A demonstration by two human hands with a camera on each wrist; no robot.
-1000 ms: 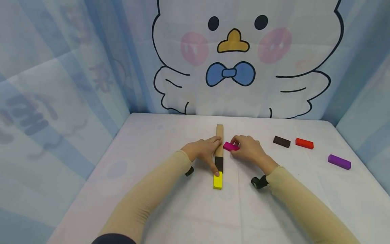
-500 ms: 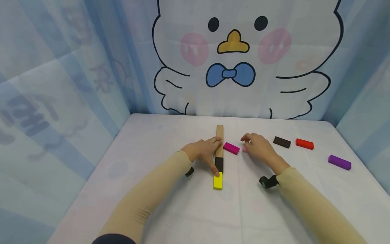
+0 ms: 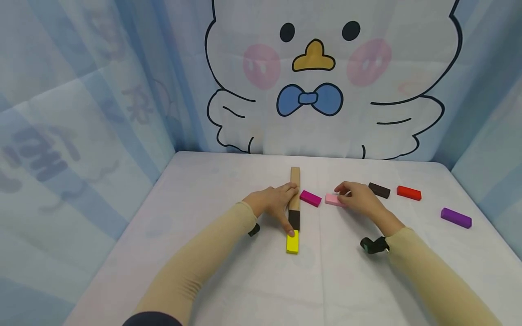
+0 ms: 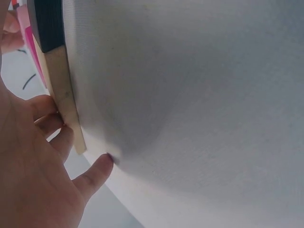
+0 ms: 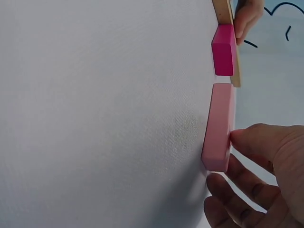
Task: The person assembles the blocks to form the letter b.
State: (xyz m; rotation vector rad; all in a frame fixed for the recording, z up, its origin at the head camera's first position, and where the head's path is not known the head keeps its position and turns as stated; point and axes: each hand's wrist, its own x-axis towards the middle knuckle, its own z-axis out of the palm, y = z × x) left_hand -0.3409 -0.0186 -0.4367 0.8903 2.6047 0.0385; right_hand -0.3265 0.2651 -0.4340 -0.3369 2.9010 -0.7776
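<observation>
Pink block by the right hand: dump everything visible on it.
The pink block is a plain, straight-edged bar in even light pink, smooth, perhaps painted wood; I see no markings. It lies flat on the white table surface, running roughly left to right in the head view. Its left end faces the magenta block, with a small gap. The right hand is at its other end, thumb apparently touching its side; whether it's gripped is unclear.
</observation>
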